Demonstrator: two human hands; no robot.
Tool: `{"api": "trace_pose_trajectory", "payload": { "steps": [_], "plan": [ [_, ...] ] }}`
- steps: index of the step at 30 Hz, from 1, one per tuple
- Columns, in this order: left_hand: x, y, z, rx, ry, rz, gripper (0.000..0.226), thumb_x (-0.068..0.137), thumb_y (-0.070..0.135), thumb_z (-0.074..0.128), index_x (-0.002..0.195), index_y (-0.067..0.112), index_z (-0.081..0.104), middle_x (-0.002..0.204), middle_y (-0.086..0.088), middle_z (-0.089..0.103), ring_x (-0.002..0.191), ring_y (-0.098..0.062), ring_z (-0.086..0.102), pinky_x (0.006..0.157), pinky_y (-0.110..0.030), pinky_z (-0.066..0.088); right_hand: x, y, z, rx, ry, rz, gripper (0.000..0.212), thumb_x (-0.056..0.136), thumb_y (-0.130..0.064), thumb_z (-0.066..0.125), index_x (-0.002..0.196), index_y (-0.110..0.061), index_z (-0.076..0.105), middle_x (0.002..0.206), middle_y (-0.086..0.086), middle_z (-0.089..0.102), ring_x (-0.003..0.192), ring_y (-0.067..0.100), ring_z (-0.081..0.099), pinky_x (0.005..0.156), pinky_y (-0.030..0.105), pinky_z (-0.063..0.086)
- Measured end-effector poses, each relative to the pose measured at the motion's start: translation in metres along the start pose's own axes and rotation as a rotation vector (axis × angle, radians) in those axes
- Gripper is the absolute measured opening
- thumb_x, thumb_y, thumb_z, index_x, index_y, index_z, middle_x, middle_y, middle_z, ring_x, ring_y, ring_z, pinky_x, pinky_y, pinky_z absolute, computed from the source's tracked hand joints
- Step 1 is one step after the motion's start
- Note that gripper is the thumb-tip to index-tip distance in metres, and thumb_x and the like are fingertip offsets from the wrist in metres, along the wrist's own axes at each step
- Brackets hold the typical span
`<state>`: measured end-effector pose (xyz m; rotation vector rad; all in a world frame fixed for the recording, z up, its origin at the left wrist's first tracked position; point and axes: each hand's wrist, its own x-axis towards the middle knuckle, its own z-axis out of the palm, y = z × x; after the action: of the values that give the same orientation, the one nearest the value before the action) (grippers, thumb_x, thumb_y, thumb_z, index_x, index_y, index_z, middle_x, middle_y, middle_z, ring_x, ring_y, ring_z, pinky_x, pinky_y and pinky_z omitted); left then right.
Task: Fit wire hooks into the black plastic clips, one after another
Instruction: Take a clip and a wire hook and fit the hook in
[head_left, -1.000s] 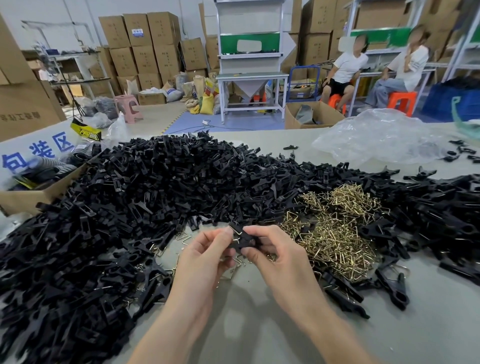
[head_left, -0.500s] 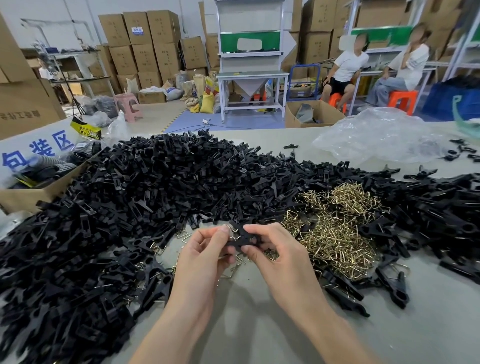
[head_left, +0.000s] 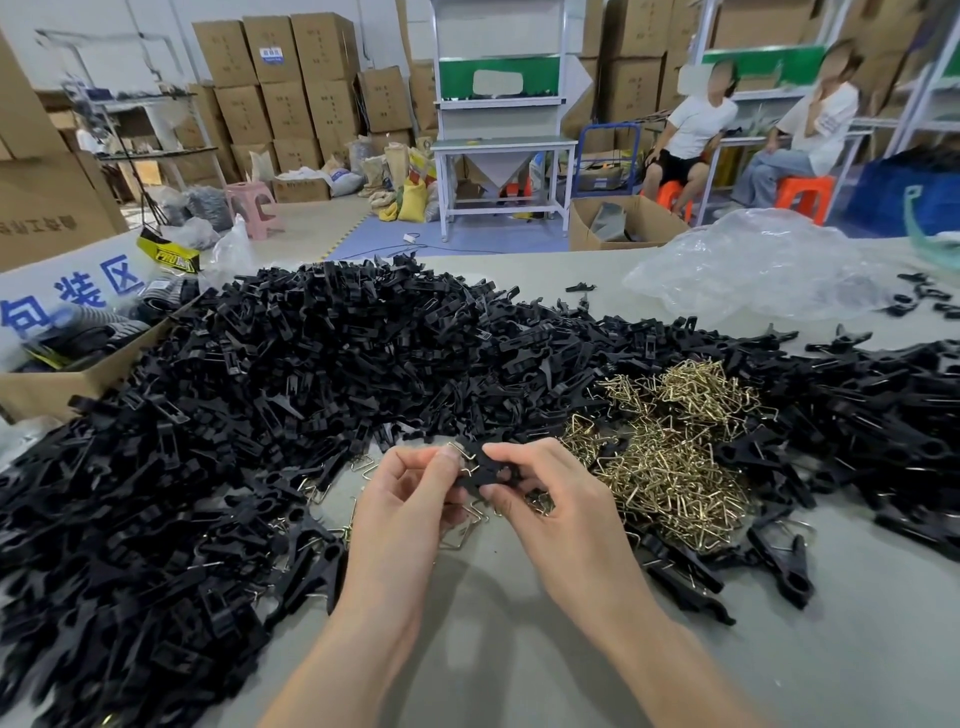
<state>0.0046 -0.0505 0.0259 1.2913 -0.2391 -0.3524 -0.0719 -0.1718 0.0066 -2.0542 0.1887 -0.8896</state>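
My right grip (head_left: 561, 514) pinches the black clip (head_left: 485, 467) just above the bench (head_left: 493, 649); my left grip (head_left: 410, 499) pinches the wire hook (head_left: 466, 457) against its end. If my thumb slips, I judge the springy hook could pop free into the loose hooks (head_left: 670, 457) nearby.

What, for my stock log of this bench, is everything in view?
black plastic clips: many, black, heaped across the table
wire hooks: many, brass, piled right of the hands
held clip: one, black, between both hands
held hook: one, silvery, at the held clip's top left
plastic bag: one, clear, far right
cardboard box: one, brown, left edge
table: one, grey
stacked cartons: many, brown, background
seated people: two, white tops, background right
left hand: pinches the held hook
right hand: grips the held clip
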Motion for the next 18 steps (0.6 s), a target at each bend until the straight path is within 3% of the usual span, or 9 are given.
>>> {"api": "trace_pose_trajectory", "payload": {
  "steps": [7,12,15,18],
  "plan": [
    [-0.002,0.001,0.001,0.086,-0.066,-0.062,0.008,0.097,0.021,0.063,0.091,0.015,0.066,0.078,-0.001,0.069,0.068,-0.011,0.063,0.067,-0.03,0.051,-0.001,0.001,-0.001,-0.028,-0.015,-0.008,0.037,0.088,-0.01,0.077,0.119,-0.029,0.07,0.107,-0.021,0.061,0.098,-0.005,0.062,0.085,0.006,0.044],
    [-0.005,-0.01,0.001,0.569,-0.073,0.167,0.032,0.106,0.026,0.04,0.085,0.022,0.064,0.073,0.004,0.069,0.067,-0.011,0.063,0.064,-0.034,0.051,-0.002,-0.001,-0.001,-0.033,-0.062,-0.005,0.032,0.088,-0.015,0.078,0.118,-0.024,0.07,0.102,-0.02,0.061,0.096,-0.004,0.06,0.083,0.006,0.043],
    [-0.005,-0.007,0.002,0.415,-0.139,0.062,0.042,0.104,0.032,0.037,0.085,0.019,0.072,0.078,-0.011,0.069,0.063,-0.013,0.062,0.055,-0.034,0.05,-0.003,-0.005,-0.002,-0.004,-0.041,0.016,0.028,0.084,-0.025,0.081,0.109,-0.029,0.07,0.101,-0.019,0.062,0.096,-0.002,0.06,0.082,0.006,0.042],
    [-0.006,-0.001,0.003,0.171,-0.276,-0.129,0.058,0.093,0.063,0.041,0.088,0.016,0.076,0.08,-0.02,0.066,0.063,-0.02,0.057,0.05,-0.033,0.044,-0.003,-0.009,-0.001,0.036,-0.063,0.028,0.024,0.079,-0.038,0.082,0.101,-0.035,0.072,0.101,-0.018,0.059,0.098,0.001,0.06,0.082,0.01,0.042]
  ]
}}
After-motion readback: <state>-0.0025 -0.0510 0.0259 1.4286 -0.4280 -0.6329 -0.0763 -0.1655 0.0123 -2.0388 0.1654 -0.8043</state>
